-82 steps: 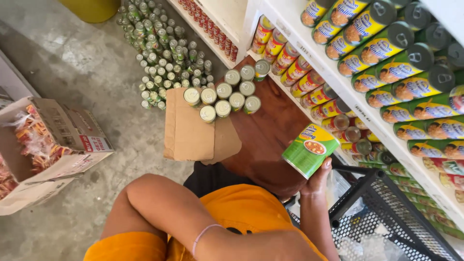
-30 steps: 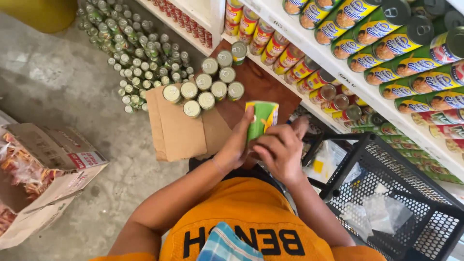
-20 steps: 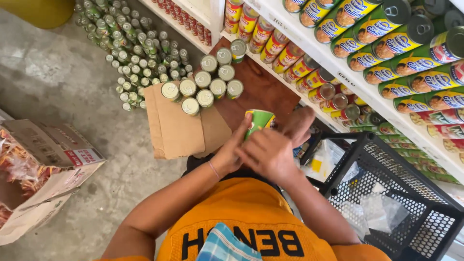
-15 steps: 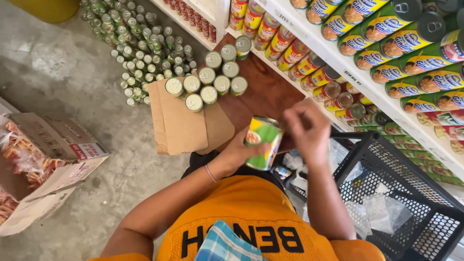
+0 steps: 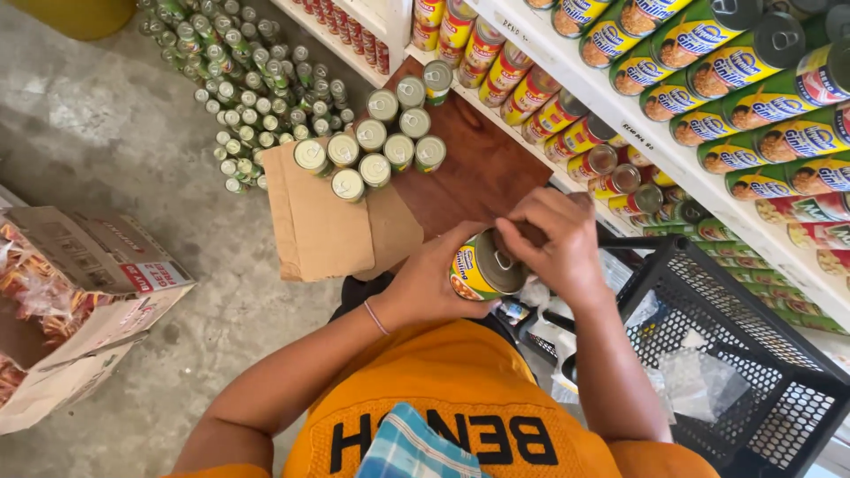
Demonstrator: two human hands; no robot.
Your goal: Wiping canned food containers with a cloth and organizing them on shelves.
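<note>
Since half a second ago the can (image 5: 485,265) has tipped lid-up toward us. Our left hand (image 5: 431,281) cups it from below and the left; our right hand (image 5: 556,241) curls fingertips over its rim, above the wooden platform (image 5: 478,168), beside stocked shelves (image 5: 673,150), black basket (image 5: 779,372) right.

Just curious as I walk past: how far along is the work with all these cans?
Done: rows of green-labelled cans lie stocked on the white shelf. In hand: the left hand holds one green-and-yellow tin can while the right hand touches its lid. Left: about ten silver-topped cans stand on the cardboard sheet.
</note>
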